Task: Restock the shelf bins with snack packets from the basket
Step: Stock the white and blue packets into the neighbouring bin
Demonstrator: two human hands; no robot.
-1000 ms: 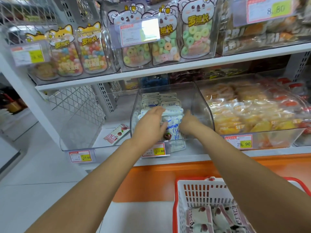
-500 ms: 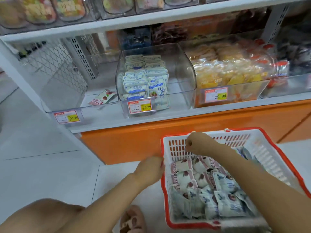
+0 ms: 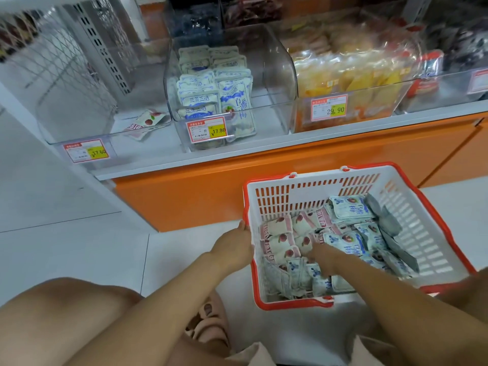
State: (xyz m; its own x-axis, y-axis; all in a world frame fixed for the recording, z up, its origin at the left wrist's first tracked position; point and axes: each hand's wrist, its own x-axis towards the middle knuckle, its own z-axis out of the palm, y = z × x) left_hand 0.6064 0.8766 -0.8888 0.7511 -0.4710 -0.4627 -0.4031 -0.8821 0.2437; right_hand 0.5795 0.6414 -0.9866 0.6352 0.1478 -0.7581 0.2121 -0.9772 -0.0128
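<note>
Right hand [image 3: 320,260] dropped from basket [image 3: 303,196] wall into the packets [image 3: 348,241]; grip hidden, cannot tell. Left hand [image 3: 233,244] now against rim, curl unclear. Basket on floor below part-filled bin [image 3: 272,75]. Risk: red and blue packets lie mixed, so the wrong sort may get grabbed.

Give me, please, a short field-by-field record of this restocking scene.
basket: white, red rim, on the floor; holds pink packets and blue packets
left hand: at the basket's left rim; grip unclear
right hand: among the packets in the basket; fingers hidden
left bin: lone pink packet, tag 17.60
middle bin: stacked blue packets, tag 17.80
right bin: yellow snack bags, tag 29.90
</note>
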